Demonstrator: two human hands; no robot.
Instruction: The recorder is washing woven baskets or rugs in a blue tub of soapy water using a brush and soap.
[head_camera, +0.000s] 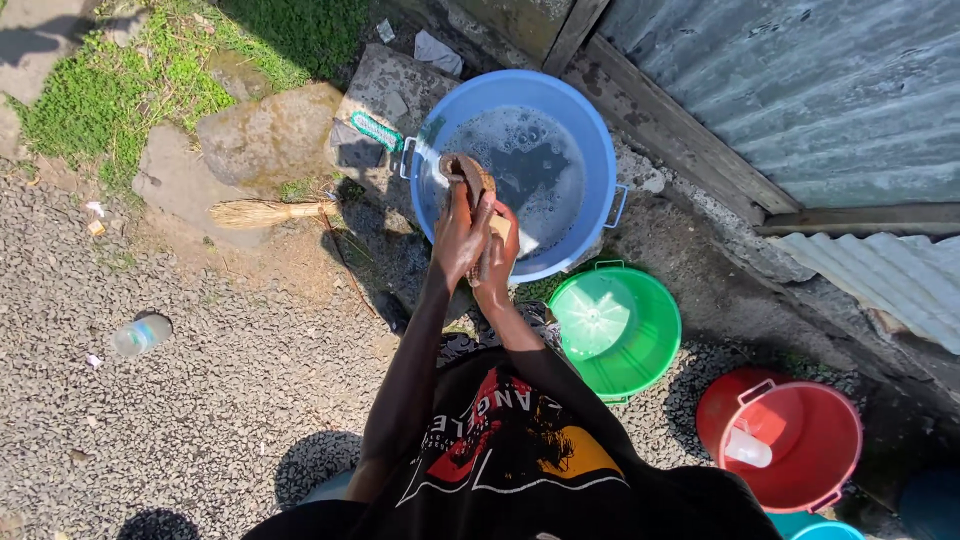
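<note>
Holding a brown shoe over the blue basin, we see both our hands wrapped around it. Our left hand closes on the shoe from the left, fingers up along its side; our right hand closes against it from the right, lower down, and something pale shows under its fingers, too hidden for us to tell what it is. The shoe sits above the near left part of the basin, toe end pointing away from us, over dark soapy water with foam round the edge.

Just left of the basin a green-and-white brush lies on a flat stone. Farther left, a straw broom rests on the dirt. A clear plastic bottle lies well apart on the gravel. Near the basin's right side stands a green bucket with its lid inside, and beyond it a red bucket holding a white cup. A corrugated metal wall runs along the right.
</note>
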